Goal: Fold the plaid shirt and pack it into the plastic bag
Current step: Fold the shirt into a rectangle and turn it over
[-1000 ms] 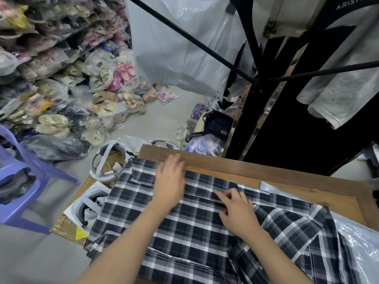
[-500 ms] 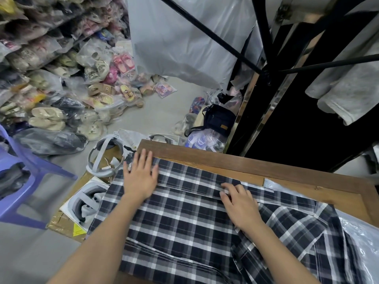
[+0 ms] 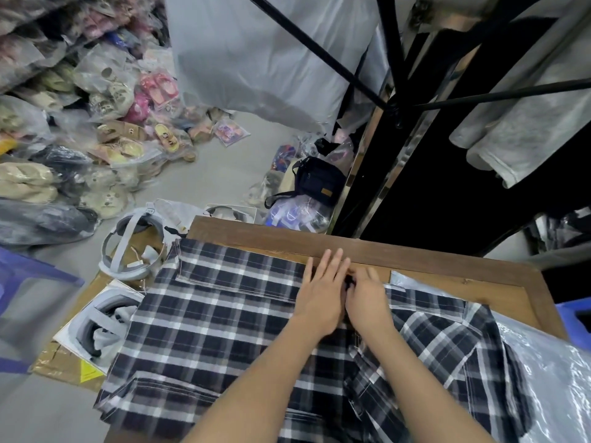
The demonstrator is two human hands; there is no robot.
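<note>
A dark blue and white plaid shirt lies spread over the wooden table, its left part hanging past the table's left edge. My left hand rests flat on the cloth near the shirt's far edge, fingers stretched toward the table's rim. My right hand lies right beside it, touching it, fingers curled down on the fabric. A clear plastic bag lies on the table at the right, partly under the shirt.
A black rack with crossing bars and hanging grey garments stands behind the table. On the floor at left lie bagged sandals, white headbands, a cardboard box and a purple chair. A dark bag sits by the rack.
My left hand slid from the shirt's left side to the right and now lies against my right hand. The right hand stayed near the far hem. The view dipped slightly.
</note>
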